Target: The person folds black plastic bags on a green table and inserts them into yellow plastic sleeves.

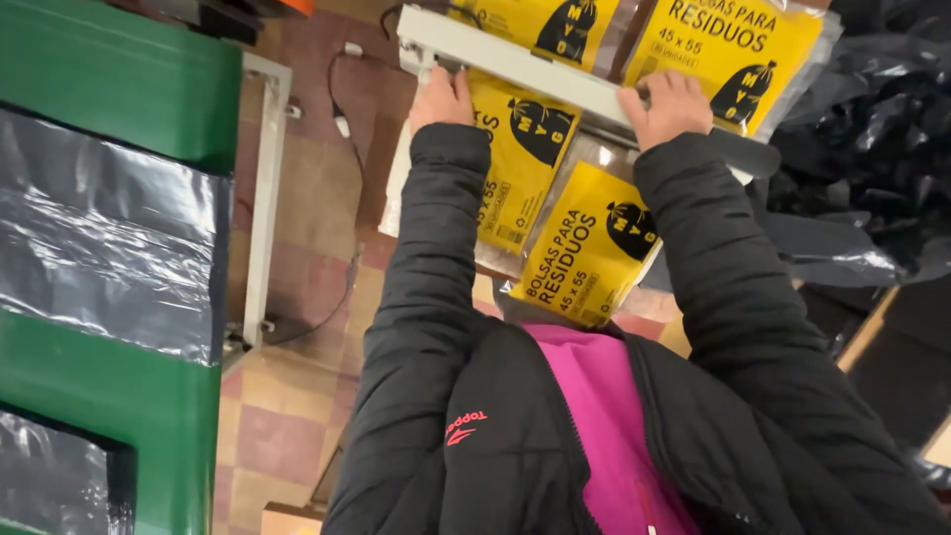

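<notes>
Sealer bar (525, 67) under both hands' fingers (448, 87)

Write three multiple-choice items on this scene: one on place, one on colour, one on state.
1. Where do both hands rest?
A. on the white bar
B. on the green table
C. on the floor

2. What colour are the packet labels?
A. red
B. yellow
C. blue

3. How do the hands lie on the bar?
A. clenched in fists
B. lifted off it
C. flat, palms down

Answers:
1 A: left hand and right hand lie on the white bar.
2 B: each packet carries a yellow label.
3 C: the fingers spread flat over the bar.
</notes>
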